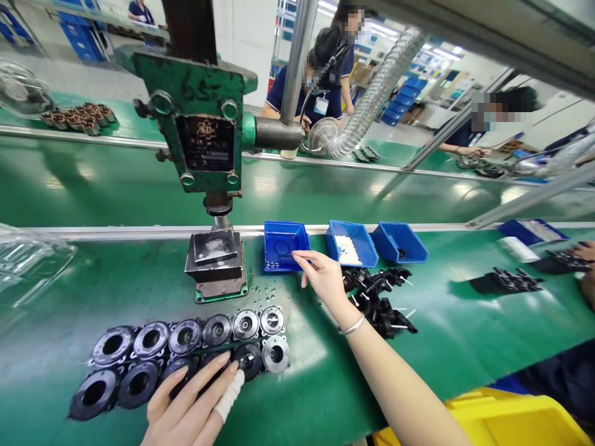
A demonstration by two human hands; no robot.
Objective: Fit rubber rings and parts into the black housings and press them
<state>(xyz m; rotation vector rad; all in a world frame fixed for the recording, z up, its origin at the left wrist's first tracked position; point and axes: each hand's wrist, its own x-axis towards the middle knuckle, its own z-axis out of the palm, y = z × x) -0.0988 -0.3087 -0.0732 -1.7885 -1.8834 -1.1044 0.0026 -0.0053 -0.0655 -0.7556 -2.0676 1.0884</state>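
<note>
Two rows of round dark motor housings (151, 339) lie on the green table at the lower left. My left hand (193, 402), with white tape on one finger, rests over the front row, its fingers spread and touching housings. My right hand (320, 279), wearing a bracelet, reaches to the blue bin (287, 227). Its thumb and forefinger are pinched at the bin's right side on a thin dark ring, seen nearly edge-on. Another thin black ring (282, 249) and clear drops lie in that bin.
A green press (198, 124) stands behind the housings. Blue bins (360, 230) (409, 238) are at the back, one with white parts. Black parts with white pins (385, 316) lie right of my right wrist. A yellow bin (506, 415) is lower right. Co-workers sit across the table.
</note>
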